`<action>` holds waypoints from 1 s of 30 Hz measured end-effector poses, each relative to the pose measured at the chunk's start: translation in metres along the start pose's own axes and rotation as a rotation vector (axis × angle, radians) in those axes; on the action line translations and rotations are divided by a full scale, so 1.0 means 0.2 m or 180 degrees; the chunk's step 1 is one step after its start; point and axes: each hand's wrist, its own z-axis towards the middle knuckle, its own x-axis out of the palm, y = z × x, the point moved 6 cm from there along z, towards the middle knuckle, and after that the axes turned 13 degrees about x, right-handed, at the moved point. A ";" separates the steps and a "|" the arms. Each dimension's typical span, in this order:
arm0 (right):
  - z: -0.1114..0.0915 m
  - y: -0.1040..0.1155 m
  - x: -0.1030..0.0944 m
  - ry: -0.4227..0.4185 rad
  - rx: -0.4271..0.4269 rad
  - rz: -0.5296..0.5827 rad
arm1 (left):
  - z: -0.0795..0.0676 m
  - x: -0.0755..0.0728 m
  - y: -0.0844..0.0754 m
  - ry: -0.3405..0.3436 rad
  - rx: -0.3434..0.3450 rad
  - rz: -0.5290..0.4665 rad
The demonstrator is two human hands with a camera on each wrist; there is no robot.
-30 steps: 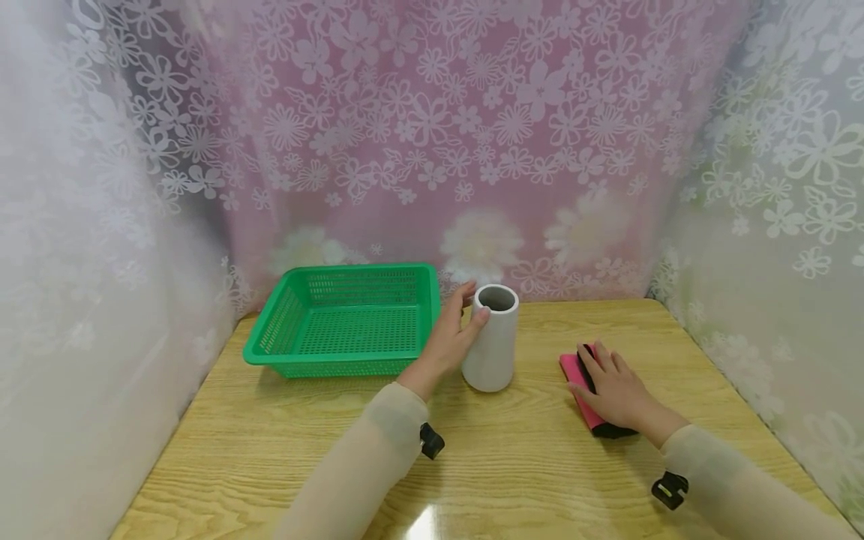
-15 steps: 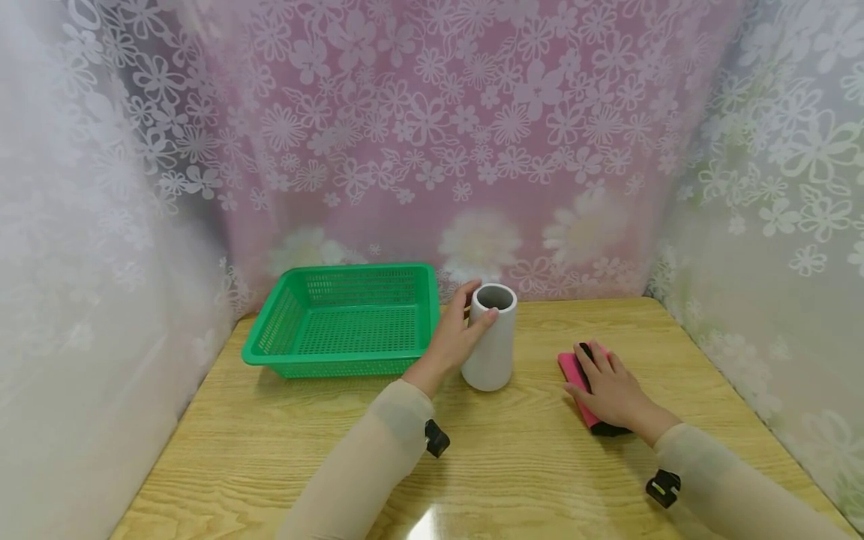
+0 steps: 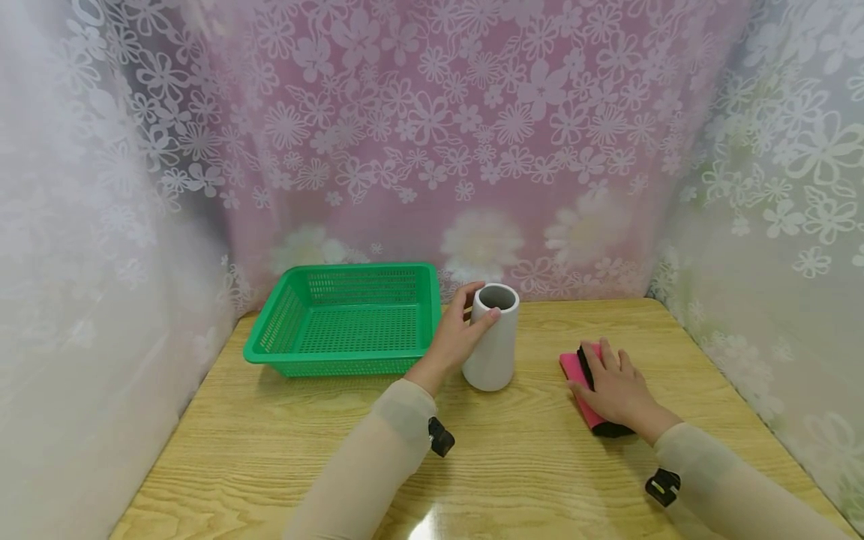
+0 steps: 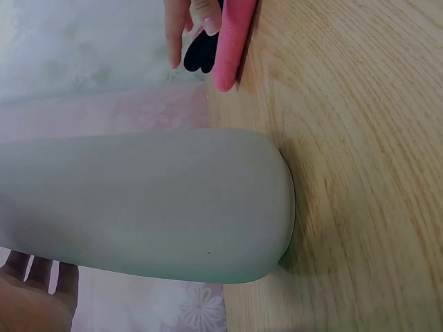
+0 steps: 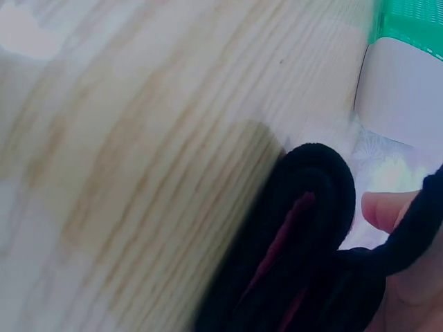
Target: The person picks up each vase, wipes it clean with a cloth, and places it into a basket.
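A white vase (image 3: 490, 356) with a round opening stands upright near the middle of the table. My left hand (image 3: 449, 341) holds its upper part, thumb across the front and fingers behind the left side. The left wrist view shows the vase (image 4: 159, 204) from close up, its base on the wood. My right hand (image 3: 617, 391) rests on a folded pink and black cloth (image 3: 573, 367), fingers spread and thumb along its left side. The cloth's rolled black end (image 5: 311, 173) fills the lower part of the right wrist view. The fingertips' contact with the cloth is partly hidden.
A green plastic basket (image 3: 344, 357) with perforated walls sits to the left of the vase, nothing visible in it. The wooden table (image 3: 526, 457) reaches back to a pink flowered curtain (image 3: 432, 135). Pale curtains hang at both sides.
My left thumb has slid a little to the right over the front of the vase. My right fingers have shifted slightly right and look a bit raised. Vase and cloth stay in place.
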 end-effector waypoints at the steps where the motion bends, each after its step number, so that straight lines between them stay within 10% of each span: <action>1: 0.00 0.00 0.00 0.0007 0.0046 -0.0019 | 0.00 0.00 0.00 -0.0010 -0.0002 -0.0017; 30: 0.02 -0.01 0.11 0.0091 0.0388 0.0041 | -0.01 0.01 0.00 -0.0098 -0.0015 -0.0196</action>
